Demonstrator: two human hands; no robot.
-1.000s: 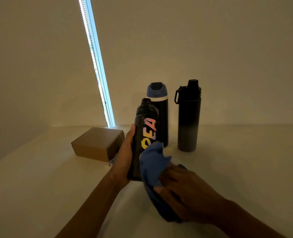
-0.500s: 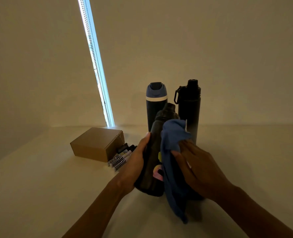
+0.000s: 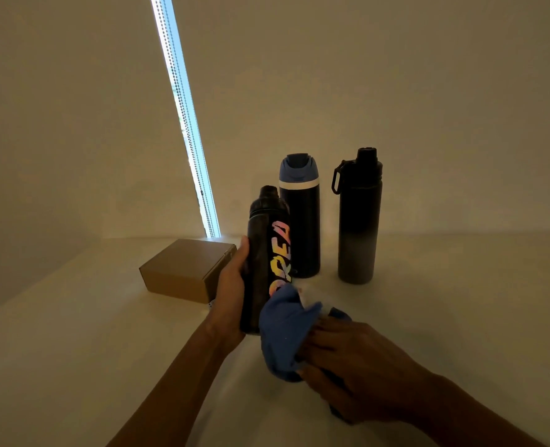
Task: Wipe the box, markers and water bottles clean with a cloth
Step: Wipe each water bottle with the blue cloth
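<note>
Left hand: the left hand (image 3: 231, 285) grips the lettered bottle (image 3: 265, 253) by its side, with the thumb lying up the near face and the fingers out of sight behind it.
Right hand: the right hand (image 3: 357, 366) is curled into the blue cloth (image 3: 286, 330) and bunches it against the lower part of that bottle.
Lettered bottle: black, with bright multicoloured letters running up its side and a dark cap, and its top leans slightly right. The cloth covers its lower right part, so whether the base sits flat cannot be told.
Cloth: crumpled, rising in a peak over the lowest letters and trailing under the right palm down to the desk (image 3: 73, 366).
Blue-lidded bottle: the blue-lidded bottle (image 3: 299, 221) stands upright just behind the lettered one, dark-bodied, with a pale band under its lid.
Grey-based bottle: the grey-based bottle (image 3: 359, 227) stands upright to the right and apart from the others. It is black above, fades to grey below, and has a loop at its cap.
Box: the box (image 3: 183, 269) is brown cardboard with its lid closed, and lies flat behind the left hand near the back of the desk.
Desk: a pale, plain top, dim, with soft shadows around the bottles and arms.
Wall: the wall (image 3: 396, 75) is bare and cream-coloured, meets the desk behind the bottles and is darker towards the left.
Light: a narrow bright strip (image 3: 178, 75) slants down the wall to the desk behind the box, with bead chains (image 3: 192, 156) hanging along it. The rest of the room is in low light.
</note>
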